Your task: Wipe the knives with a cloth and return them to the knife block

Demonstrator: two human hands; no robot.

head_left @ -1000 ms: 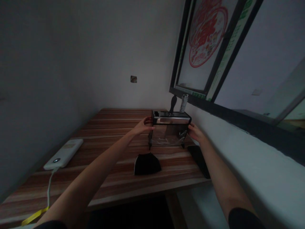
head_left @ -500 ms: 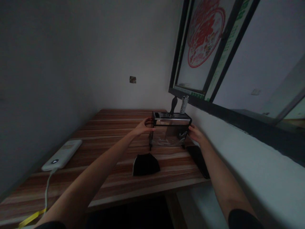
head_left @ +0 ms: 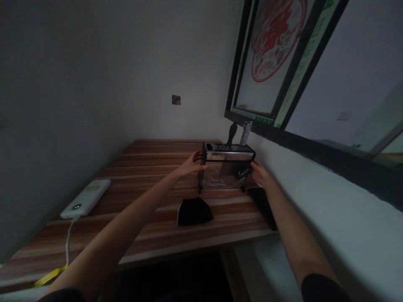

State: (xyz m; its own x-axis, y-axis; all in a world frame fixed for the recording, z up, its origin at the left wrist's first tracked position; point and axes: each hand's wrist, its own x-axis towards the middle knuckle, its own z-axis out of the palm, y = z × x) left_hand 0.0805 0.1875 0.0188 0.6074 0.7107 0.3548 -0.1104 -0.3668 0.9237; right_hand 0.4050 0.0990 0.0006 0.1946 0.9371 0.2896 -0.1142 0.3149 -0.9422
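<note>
A knife holder (head_left: 227,170) with a shiny metal top and clear front stands on the wooden table (head_left: 151,176) near the right wall. Two handles stick up from its top, one dark (head_left: 232,134) and one pale (head_left: 246,133). My left hand (head_left: 192,163) grips the holder's left end, fingers curled on its edge. On the opposite end my right hand (head_left: 260,173) presses against its side, fingers closed on it. Both arms reach forward over the table.
A black mask (head_left: 193,211) lies on the table in front of the holder. A dark phone (head_left: 262,202) lies by the right edge. A white power bank (head_left: 85,204) with a cable sits at the left. A window with a red paper cutting (head_left: 273,37) fills the right wall.
Both hands keep the same grip on the holder. The view has tilted slightly, and the holder sits a little higher in the picture.
</note>
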